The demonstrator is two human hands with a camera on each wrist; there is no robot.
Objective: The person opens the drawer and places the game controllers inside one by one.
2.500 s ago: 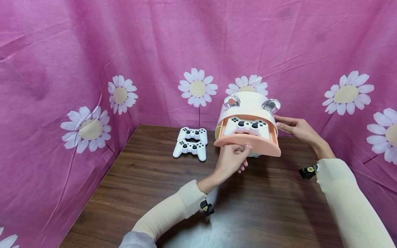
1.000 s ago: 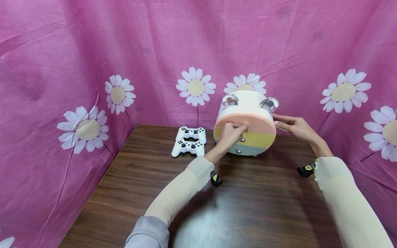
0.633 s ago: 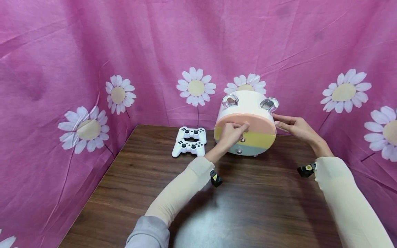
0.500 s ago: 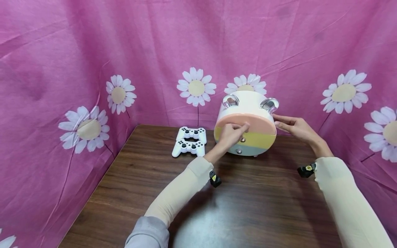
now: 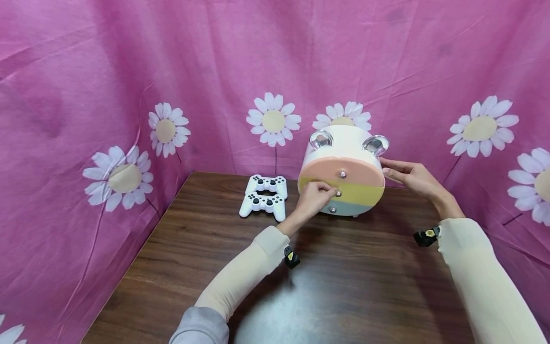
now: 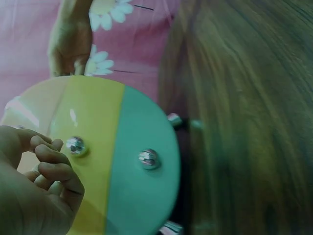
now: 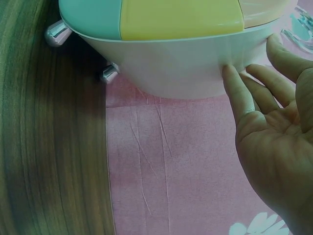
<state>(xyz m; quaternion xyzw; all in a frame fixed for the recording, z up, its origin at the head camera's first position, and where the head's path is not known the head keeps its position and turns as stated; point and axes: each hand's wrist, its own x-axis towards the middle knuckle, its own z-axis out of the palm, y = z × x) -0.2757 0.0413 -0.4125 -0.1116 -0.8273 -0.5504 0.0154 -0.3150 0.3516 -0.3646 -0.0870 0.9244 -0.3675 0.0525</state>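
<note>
A white oval drawer cabinet (image 5: 348,141) with two silver ears stands at the back of the table. Its orange top drawer (image 5: 320,167), yellow middle drawer (image 5: 363,195) and blue-green bottom drawer (image 6: 142,127) are all pushed in, each with a round silver knob. My left hand (image 5: 312,197) is at the yellow drawer; in the left wrist view its fingers are curled, with the tips just beside the middle knob (image 6: 76,146) and nothing held. My right hand (image 5: 414,177) touches the cabinet's right side with outstretched fingers, plain in the right wrist view.
Two white game controllers (image 5: 263,203) lie one before the other on the wooden table (image 5: 365,282), left of the cabinet. A pink cloth (image 5: 215,71) with daisies hangs behind and at both sides.
The orange drawer, pulled out earlier with a white game controller in it, was pushed in. My left hand then left its knob and moved down to the middle knob. My right hand stayed put.
</note>
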